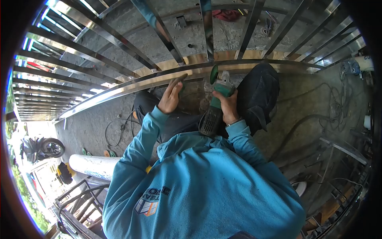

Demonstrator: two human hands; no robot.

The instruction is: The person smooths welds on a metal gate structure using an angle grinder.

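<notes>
We see the green angle grinder [217, 101] held low in front of the chest, its disc [214, 74] set against the curved rail [131, 84] of a polished steel panel that spans the scene. The right hand [229, 108] has its grip closed tight around the grinder's body, with the fingers wrapped over it. The left hand [171, 96] has its grip open and holds nothing. Its fingers are stretched almost flat, and the fingertips [182, 77] rest on the curved rail just beside the disc. Straight bars [119, 44] rise from the rail and fan out above both hands, crossing our view of the ground beyond them. A bent knee in dark trousers [258, 91] sits close to the right of the grinder, just behind the right hand. A thin black cable [119, 128] loops on the ground under the left forearm, and more cables [334, 104] trail away on the right. A white pipe [93, 165] lies at the lower left, near a dark metal frame [79, 199]. A motorcycle [43, 148] stands at the far left in bright daylight, and a red cloth [225, 15] lies beyond the bars at the top. The floor [306, 91] is grey, dusty concrete, in a workshop that is open to the outside on its left.
</notes>
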